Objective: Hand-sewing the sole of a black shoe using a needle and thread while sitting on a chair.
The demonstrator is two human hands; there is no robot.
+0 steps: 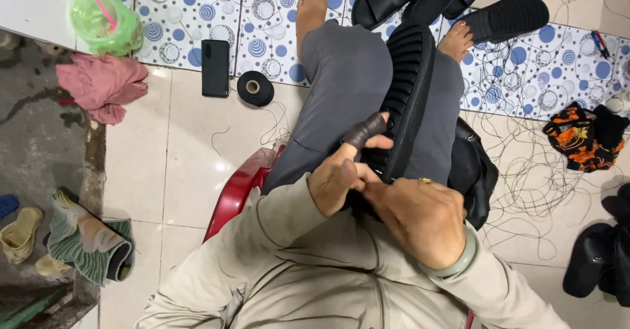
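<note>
Centre frame: black sandal sole (pixel 408 99) stands on edge across the lap. Left hand (pixel 341 181), brown finger guard (pixel 363 132) on the forefinger, grips its near end. Right hand (pixel 420 221) is closed on the same end, fingers curled under.

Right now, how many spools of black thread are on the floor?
1. The spool lies on the tiled floor beside the black phone, left of the person's legs. Others may be hidden beyond the view.

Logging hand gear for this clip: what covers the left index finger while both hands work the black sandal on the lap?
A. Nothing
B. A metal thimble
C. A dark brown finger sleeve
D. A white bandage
C: a dark brown sleeve covers the left hand's index finger against the black sandal.
</note>
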